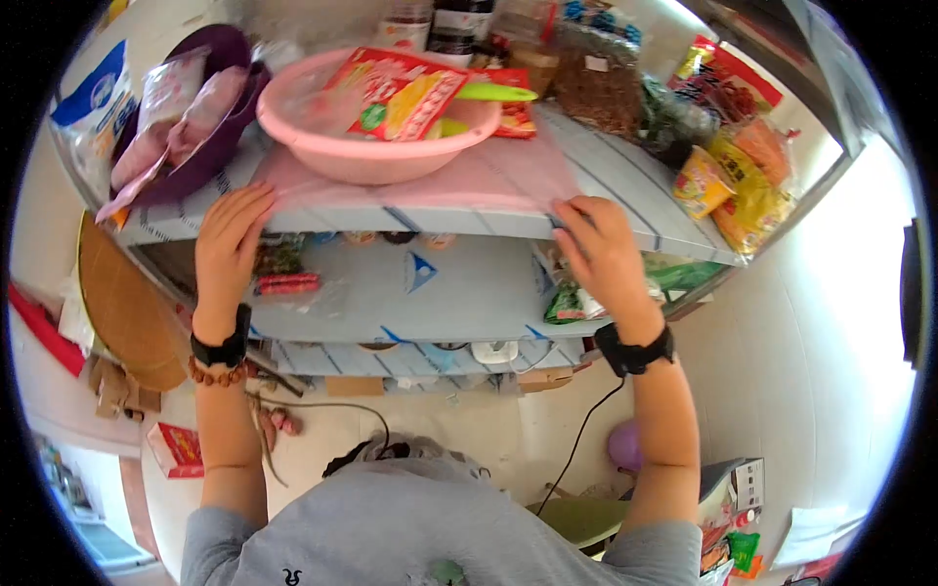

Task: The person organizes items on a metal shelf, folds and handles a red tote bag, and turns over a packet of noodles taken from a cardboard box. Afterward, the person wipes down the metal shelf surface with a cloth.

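Note:
A thin pink plastic sheet [469,188] lies on the top shelf [616,171], reaching its front edge. My left hand [233,234] rests at the sheet's left front corner, fingers closed on it. At the right front corner my right hand [601,249] pinches the sheet, with the other fingers bent above the edge. Behind and on the sheet stands a pink basin [381,159]. It holds a red and yellow packet [401,93] and something with a green handle [496,92].
A purple basin [210,156] with pink bags stands at the left. Brown bagged food [598,93], a yellow cup [702,183] and yellow packets [750,200] are at the right. Lower shelves [420,283] hold small packages. A cable [576,439] hangs by my right wrist.

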A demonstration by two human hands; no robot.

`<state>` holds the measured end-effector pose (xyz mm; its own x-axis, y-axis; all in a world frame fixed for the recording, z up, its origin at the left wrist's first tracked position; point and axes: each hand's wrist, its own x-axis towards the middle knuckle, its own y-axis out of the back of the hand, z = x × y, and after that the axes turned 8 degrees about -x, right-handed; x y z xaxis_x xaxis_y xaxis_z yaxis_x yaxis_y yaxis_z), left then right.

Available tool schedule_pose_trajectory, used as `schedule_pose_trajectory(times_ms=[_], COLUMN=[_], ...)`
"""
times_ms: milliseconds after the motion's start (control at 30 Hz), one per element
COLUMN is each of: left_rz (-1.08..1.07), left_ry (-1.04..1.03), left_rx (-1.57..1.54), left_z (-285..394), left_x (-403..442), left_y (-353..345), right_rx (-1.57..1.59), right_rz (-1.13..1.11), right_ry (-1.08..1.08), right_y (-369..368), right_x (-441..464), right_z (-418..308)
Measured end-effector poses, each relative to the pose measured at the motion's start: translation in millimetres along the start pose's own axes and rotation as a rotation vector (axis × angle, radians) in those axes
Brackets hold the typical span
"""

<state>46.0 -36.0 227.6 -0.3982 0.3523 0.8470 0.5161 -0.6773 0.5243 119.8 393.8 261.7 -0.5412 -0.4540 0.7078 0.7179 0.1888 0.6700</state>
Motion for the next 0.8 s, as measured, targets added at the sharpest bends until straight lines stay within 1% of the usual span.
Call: schedule_pose_trajectory(times_ms=[100,167,233,267,300,333,367,400,433,467,500,533,567,600,667,700,733,767,800], left_rz=[0.016,0.095,0.147,0.173,0.208,0.252,0.169,0.093,-0.018,-0.143,-0.274,-0.4,-0.538,-0.693,-0.969,-1.089,-1.178,-1.244,-1.298], left_ry=[0.039,0.045,0.015,0.02,0.033,0.051,0.076,0.12,0.214,0.358,0.555,0.748,0.945,1.098,1.321,1.344,1.319,1.199,0.977], left_rx=[0.004,0.059,0.053,-0.106,-0.263,-0.417,-0.63,-0.837,-1.061,-1.303,-1.577,-1.805,-1.999,-2.151,-2.306,-2.327,-2.319,-2.279,-2.22], left_z=[4.6,24.2,44.2,58.7,79.0,100.2,124.7,149.2,172.3,193.7,212.7,226.4,239.2,245.2,258.0,267.1,277.2,292.4,311.3], left_x=[-3.9,-7.0,-19.7,-27.9,-33.7,-37.0,-38.6,-40.0,-42.4,-47.8,-56.3,-63.0,-69.8,-73.0,-79.6,-82.1,-87.0,-94.9,-106.5], left_y=[-2.9,-4.0,-11.0,-20.4,-35.9,-55.1,-81.0,-106.8,-134.8,-159.4,-179.5,-187.8,-196.8,-199.7,-205.1,-206.3,-207.6,-210.8,-214.5], right_rx=[-0.05,-0.081,0.0,0.039,0.131,0.233,0.336,0.396,0.454,0.344,0.232,0.223,0.203,0.174,-0.056,-0.184,-0.265,-0.337,-0.406], right_rz=[0.066,0.13,0.269,0.331,0.394,0.454,0.517,0.504,0.499,0.34,0.169,0.123,0.074,0.019,-0.09,-0.14,-0.13,-0.105,-0.061], right_ry=[-0.074,-0.122,-0.247,-0.32,-0.465,-0.56,-0.659,-0.618,-0.581,-0.346,-0.124,-0.186,-0.261,-0.352,-0.613,-0.728,-1.019,-1.303,-1.576], right_y=[-8.9,-12.5,-11.6,-12.5,-18.9,-22.3,-26.5,-36.7,-46.8,-49.9,-52.1,-59.1,-69.2,-71.8,-59.6,-52.7,-55.7,-65.4,-63.4], right_x=[-19.4,-30.9,-49.5,-62.6,-77.7,-84.6,-91.5,-97.5,-102.9,-111.5,-121.1,-131.2,-146.1,-167.5,-210.0,-230.6,-256.1,-283.1,-304.7], right_z=[1.6,-9.3,-29.4,-43.2,-57.0,-74.6,-97.1,-122.4,-143.2,-155.1,-166.0,-168.4,-159.9,-156.2,-162.3,-161.1,-167.7,-178.5,-189.0])
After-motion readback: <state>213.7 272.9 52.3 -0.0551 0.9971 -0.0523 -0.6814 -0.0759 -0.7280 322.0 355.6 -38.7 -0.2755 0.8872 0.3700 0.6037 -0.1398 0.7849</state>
